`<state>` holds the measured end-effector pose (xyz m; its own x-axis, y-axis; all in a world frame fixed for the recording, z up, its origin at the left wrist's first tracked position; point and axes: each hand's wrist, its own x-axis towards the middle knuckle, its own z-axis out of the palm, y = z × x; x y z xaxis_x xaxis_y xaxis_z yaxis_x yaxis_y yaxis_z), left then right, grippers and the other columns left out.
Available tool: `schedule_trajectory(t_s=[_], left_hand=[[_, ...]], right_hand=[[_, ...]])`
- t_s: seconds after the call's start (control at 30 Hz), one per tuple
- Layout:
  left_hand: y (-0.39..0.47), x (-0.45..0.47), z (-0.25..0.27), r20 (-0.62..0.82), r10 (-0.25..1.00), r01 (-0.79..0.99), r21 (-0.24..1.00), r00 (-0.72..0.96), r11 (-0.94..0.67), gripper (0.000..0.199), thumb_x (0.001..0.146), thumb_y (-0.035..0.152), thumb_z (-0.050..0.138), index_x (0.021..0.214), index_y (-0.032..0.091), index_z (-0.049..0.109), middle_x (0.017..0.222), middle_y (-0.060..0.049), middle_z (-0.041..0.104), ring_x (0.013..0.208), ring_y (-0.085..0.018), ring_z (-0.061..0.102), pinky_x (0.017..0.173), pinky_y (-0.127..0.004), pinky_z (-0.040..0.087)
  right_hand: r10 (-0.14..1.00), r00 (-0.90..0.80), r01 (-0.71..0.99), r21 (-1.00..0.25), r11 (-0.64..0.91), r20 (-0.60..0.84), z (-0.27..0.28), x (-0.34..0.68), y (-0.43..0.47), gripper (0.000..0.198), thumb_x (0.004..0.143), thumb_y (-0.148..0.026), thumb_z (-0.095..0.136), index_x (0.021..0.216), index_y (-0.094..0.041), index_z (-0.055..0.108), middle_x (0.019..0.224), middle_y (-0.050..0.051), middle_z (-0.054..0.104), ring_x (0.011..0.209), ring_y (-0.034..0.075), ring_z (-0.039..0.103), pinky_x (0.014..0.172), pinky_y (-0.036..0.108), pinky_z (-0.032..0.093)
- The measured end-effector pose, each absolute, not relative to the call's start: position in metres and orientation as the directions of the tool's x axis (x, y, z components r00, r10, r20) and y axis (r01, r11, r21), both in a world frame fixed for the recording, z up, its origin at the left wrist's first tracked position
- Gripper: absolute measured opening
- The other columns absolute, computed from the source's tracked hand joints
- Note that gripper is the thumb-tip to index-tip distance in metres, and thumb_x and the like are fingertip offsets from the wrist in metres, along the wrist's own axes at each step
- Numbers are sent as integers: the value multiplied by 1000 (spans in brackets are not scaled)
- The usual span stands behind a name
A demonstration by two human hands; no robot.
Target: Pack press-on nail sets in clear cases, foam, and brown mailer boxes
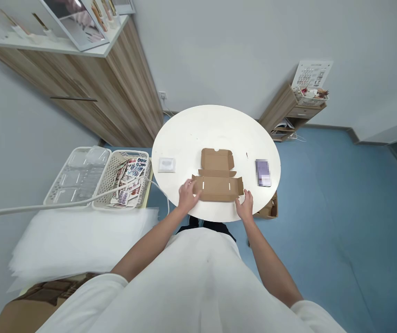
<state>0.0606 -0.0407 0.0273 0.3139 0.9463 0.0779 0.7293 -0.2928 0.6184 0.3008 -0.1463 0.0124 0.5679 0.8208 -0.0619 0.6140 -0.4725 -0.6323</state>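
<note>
A brown cardboard box (216, 186), partly unfolded, lies on the round white table (215, 125) with its lid panel toward the far side. Two small white slots show near the ends of its base. At the left end flap is my left hand (187, 196), thumb and fingers bent around the flap's near edge. My right hand (245, 206) is at the near right corner, its thumb by the front edge and its fingers apart beside the right flap. The undersides of both hands are hidden.
A small white packet (167, 165) lies on the table's left, a blurred purple item (263, 173) on its right. White baskets (96, 203) with clear trays and printed sheets stand left, beside white sheeting (87, 240). A white cable (59, 206) crosses there. An open carton (271, 210) sits below right.
</note>
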Motion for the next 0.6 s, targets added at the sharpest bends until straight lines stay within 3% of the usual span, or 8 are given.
schedule_trajectory(t_s=[0.1,0.17,0.37,0.6], left_hand=[[-55,70,29,18,793,682,497,609,-536,45,72,39,60,112,20,52,124,-11,49,123,-28,36,105,-50,18],[-59,78,28,-47,710,652,441,703,-616,42,71,37,62,109,21,53,121,-10,51,121,-27,38,105,-52,13],[-53,99,22,-156,644,653,344,749,-675,29,74,25,60,102,20,54,106,-7,57,105,-25,50,102,-54,13],[-43,109,18,-195,655,678,327,730,-658,20,77,13,48,94,19,57,96,-7,60,92,-22,55,100,-53,16]], right_hand=[[793,606,611,-605,-511,-58,14,297,-149,61,77,-32,43,132,-10,32,139,17,31,129,28,26,102,46,26],[788,613,611,-598,-520,-59,18,299,-145,60,77,-32,43,132,-11,33,136,16,36,127,28,29,102,46,26],[783,616,587,-613,-530,-88,36,317,-118,55,76,-32,44,128,-15,39,128,13,46,120,28,37,98,45,30],[823,532,509,-701,-499,-199,40,345,-71,55,75,-38,48,127,-19,41,122,11,52,114,24,46,94,41,36]])
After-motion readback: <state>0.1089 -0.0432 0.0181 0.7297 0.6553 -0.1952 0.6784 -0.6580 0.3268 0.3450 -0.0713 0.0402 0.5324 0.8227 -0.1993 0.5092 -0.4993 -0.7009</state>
